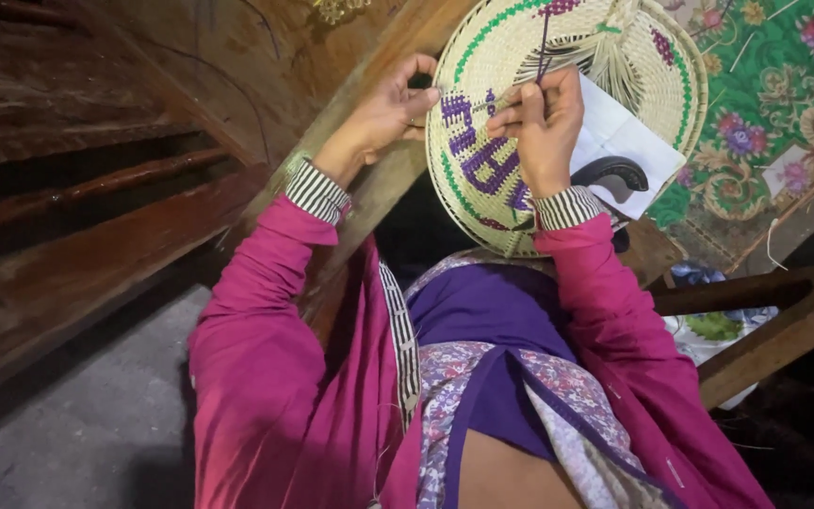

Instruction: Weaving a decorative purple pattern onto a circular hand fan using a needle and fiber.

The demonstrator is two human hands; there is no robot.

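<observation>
A round woven straw fan (pixel 614 66) with green edging and purple woven shapes rests tilted above my lap. My left hand (pixel 390 108) grips its left rim with the thumb over the edge. My right hand (pixel 544 123) lies on the fan's face, fingers pinched on a thin purple strand (pixel 545 42) that runs up across the weave. Both arms wear magenta sleeves with striped cuffs.
A white sheet (pixel 628 141) and a dark curved handle (pixel 614 172) lie under the fan's right side. A green flowered mat (pixel 765 85) lies at the upper right. Dark wooden beams (pixel 96 188) run at left, a wooden frame (pixel 774 325) at right, grey floor (pixel 96 424) below.
</observation>
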